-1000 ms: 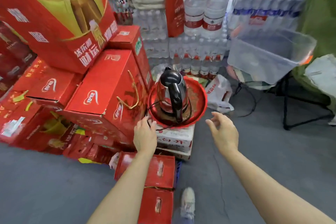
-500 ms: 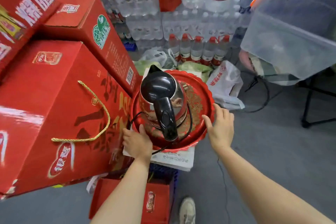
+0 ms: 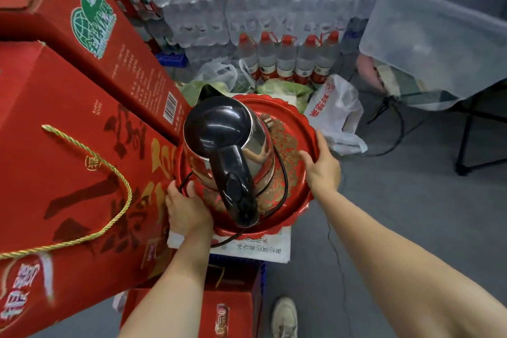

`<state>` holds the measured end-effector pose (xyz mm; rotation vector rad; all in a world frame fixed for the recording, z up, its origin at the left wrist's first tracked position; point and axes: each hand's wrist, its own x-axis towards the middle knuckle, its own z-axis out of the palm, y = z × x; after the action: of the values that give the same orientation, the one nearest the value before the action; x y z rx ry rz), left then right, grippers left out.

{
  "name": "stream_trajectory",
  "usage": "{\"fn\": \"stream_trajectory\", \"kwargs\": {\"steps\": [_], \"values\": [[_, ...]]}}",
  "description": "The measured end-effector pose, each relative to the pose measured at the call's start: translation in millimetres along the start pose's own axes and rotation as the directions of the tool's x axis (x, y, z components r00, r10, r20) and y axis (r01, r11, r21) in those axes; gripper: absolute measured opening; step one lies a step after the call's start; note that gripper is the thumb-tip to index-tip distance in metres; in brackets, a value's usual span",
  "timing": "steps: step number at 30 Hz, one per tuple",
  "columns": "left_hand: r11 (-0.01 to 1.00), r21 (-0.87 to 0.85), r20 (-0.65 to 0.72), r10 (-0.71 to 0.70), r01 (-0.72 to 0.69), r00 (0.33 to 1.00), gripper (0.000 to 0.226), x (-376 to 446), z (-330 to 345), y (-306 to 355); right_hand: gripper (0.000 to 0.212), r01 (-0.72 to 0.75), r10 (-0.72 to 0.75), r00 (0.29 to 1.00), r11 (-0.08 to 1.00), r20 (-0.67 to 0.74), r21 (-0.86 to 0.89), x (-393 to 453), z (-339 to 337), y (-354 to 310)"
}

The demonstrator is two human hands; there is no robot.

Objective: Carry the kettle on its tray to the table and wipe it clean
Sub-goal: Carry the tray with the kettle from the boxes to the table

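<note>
While both hands clasp the round red tray point(image 3: 295, 129) by its scalloped rim, the left hand point(image 3: 188, 211) pinching the near-left edge and the right hand point(image 3: 323, 164) the right edge, the steel kettle point(image 3: 229, 151) stands upright on it, its black cord point(image 3: 282, 173) looped around the base. Under the tray lies a white carton point(image 3: 258, 248) printed "550ml×24". Red gift boxes point(image 3: 71, 162) crowd its left side, bottled water point(image 3: 285, 57) stands far behind, and a printed plastic bag point(image 3: 333, 112) sits just right.

red boxes point(image 3: 68, 151) crowding tray point(image 3: 299, 118) left, open floor point(image 3: 397, 214) right
</note>
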<state>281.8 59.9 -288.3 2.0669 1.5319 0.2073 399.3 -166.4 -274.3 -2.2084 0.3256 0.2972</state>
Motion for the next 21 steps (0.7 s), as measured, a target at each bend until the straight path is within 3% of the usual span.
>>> {"fn": "stream_trajectory", "kwargs": {"steps": [10,21], "values": [[0.965,-0.122,-0.036,0.229,-0.231,0.973,0.041,-1.2,2.2,15.7,0.057,-0.043,0.090,0.972,0.975,-0.217,0.216,-18.8,-5.7,33.1],[0.868,-0.059,0.132,0.497,-0.494,0.858,0.048,-68.0,-7.8,94.4,0.057,-0.019,0.224,0.879,0.899,-0.421,0.438,-54.4,-99.1,63.5]]}}
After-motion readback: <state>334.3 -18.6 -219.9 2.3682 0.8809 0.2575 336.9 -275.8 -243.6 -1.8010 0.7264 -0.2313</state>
